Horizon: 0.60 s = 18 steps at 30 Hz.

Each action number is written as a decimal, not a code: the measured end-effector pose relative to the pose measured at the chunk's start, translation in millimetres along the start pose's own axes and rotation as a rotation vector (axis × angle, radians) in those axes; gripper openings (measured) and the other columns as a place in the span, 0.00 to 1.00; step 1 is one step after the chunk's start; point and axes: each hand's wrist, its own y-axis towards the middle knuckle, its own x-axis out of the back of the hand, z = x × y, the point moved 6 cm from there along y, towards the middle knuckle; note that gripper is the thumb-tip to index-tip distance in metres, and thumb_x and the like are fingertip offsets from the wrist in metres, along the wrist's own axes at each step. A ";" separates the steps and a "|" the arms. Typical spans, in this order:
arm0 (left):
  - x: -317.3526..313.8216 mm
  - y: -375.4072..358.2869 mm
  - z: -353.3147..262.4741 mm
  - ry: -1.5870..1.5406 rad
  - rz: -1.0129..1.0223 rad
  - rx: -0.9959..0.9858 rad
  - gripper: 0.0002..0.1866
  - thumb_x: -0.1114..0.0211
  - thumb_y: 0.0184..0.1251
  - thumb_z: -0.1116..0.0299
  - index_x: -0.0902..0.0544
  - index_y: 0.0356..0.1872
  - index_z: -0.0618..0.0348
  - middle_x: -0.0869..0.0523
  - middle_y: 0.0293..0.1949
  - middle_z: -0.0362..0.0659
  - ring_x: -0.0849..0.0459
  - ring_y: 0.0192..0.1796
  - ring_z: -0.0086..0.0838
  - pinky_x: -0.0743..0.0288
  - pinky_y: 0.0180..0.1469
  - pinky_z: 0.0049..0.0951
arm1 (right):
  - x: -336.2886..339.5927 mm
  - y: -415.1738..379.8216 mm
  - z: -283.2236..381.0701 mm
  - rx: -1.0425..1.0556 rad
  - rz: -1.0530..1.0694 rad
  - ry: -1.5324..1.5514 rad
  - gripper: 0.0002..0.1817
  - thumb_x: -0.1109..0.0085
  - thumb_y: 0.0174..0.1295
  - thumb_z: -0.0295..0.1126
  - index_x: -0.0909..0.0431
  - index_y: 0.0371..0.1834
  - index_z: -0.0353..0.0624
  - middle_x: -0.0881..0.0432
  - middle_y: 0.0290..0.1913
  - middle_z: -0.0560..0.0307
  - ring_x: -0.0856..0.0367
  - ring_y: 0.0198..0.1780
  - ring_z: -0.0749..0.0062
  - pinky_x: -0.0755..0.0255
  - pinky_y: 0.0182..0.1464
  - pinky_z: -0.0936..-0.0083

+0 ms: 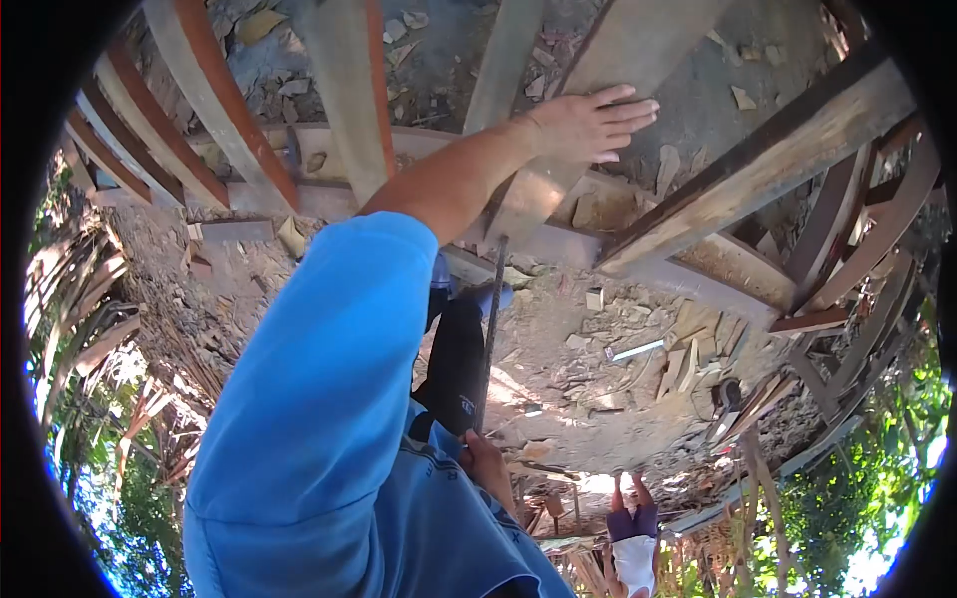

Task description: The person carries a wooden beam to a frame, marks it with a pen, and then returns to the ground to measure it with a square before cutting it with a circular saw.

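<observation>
My left hand [598, 122] lies flat, fingers spread and palm down, on a wide wooden plank [638, 50]. The plank slants across a curved wooden beam [568, 242], its near end projecting past it. Close to my body, my right hand [485, 464] is closed around the lower end of a handsaw, its grip hidden by the fingers. The saw's long, dark, narrow blade [490, 339] appears almost edge-on. Its far end meets the plank's near end by the beam.
Several upright ribs [344, 90] stand along the beam at left. A thick timber [758, 159] slants across the right. Wood offcuts [683, 364] and chips litter the dirt ground. Another person [634, 548] in a white top stands in the background among foliage.
</observation>
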 end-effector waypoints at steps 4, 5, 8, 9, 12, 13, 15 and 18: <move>0.6 -2.3 1.4 -0.008 0.007 0.014 0.22 0.53 0.76 0.44 0.16 0.46 0.45 0.36 0.76 0.34 0.55 0.82 0.29 0.72 0.82 0.48 | -2.7 -7.3 -2.1 -0.193 0.010 0.288 0.20 0.51 0.74 0.48 0.21 0.38 0.42 0.31 0.19 0.65 0.35 0.20 0.81 0.44 0.23 0.79; 1.7 -2.0 4.2 0.006 0.004 0.018 0.22 0.53 0.76 0.44 0.16 0.46 0.45 0.36 0.76 0.34 0.55 0.82 0.29 0.72 0.82 0.48 | -6.6 9.1 -38.6 -0.058 -0.002 0.223 0.20 0.51 0.74 0.47 0.21 0.38 0.42 0.32 0.19 0.65 0.35 0.19 0.82 0.45 0.23 0.80; 4.0 -3.1 1.9 0.023 0.006 0.021 0.22 0.53 0.76 0.43 0.16 0.46 0.45 0.36 0.76 0.34 0.55 0.82 0.29 0.73 0.82 0.48 | -16.8 24.4 -69.6 0.098 -0.156 -0.010 0.25 0.54 0.74 0.51 0.21 0.35 0.37 0.28 0.19 0.58 0.31 0.20 0.73 0.42 0.24 0.71; 3.1 -2.7 2.3 0.026 0.007 0.023 0.22 0.53 0.76 0.43 0.16 0.46 0.45 0.36 0.76 0.34 0.55 0.82 0.28 0.73 0.82 0.48 | -20.2 27.9 -75.8 0.067 -0.248 -0.042 0.27 0.54 0.74 0.52 0.21 0.34 0.36 0.27 0.20 0.55 0.30 0.21 0.70 0.41 0.25 0.68; 0.9 -3.0 -1.4 0.026 0.019 0.028 0.22 0.52 0.76 0.43 0.16 0.47 0.44 0.36 0.76 0.33 0.55 0.82 0.28 0.72 0.82 0.47 | -26.5 37.2 -100.8 -0.066 -0.342 -0.068 0.28 0.54 0.74 0.51 0.20 0.34 0.33 0.24 0.21 0.52 0.26 0.25 0.68 0.35 0.29 0.65; 0.2 -2.3 -0.2 0.034 0.023 0.030 0.22 0.52 0.76 0.43 0.16 0.47 0.44 0.36 0.76 0.33 0.55 0.81 0.28 0.72 0.82 0.47 | -27.9 43.3 -108.4 -0.108 -0.342 -0.065 0.28 0.53 0.74 0.50 0.19 0.34 0.33 0.23 0.22 0.52 0.25 0.27 0.69 0.33 0.31 0.65; -5.4 -2.8 -0.2 0.032 0.006 0.036 0.21 0.51 0.75 0.43 0.16 0.48 0.43 0.36 0.76 0.33 0.54 0.81 0.28 0.71 0.82 0.47 | -30.6 20.9 -71.8 -0.024 -0.379 0.039 0.28 0.54 0.75 0.52 0.21 0.32 0.35 0.25 0.21 0.56 0.28 0.26 0.73 0.35 0.29 0.68; 2.2 -3.9 0.9 0.055 0.007 0.034 0.21 0.49 0.73 0.43 0.16 0.47 0.44 0.34 0.74 0.34 0.52 0.81 0.28 0.67 0.82 0.47 | -23.8 15.4 -75.2 0.077 -0.339 0.182 0.30 0.58 0.75 0.54 0.26 0.25 0.37 0.29 0.19 0.59 0.31 0.24 0.73 0.39 0.28 0.69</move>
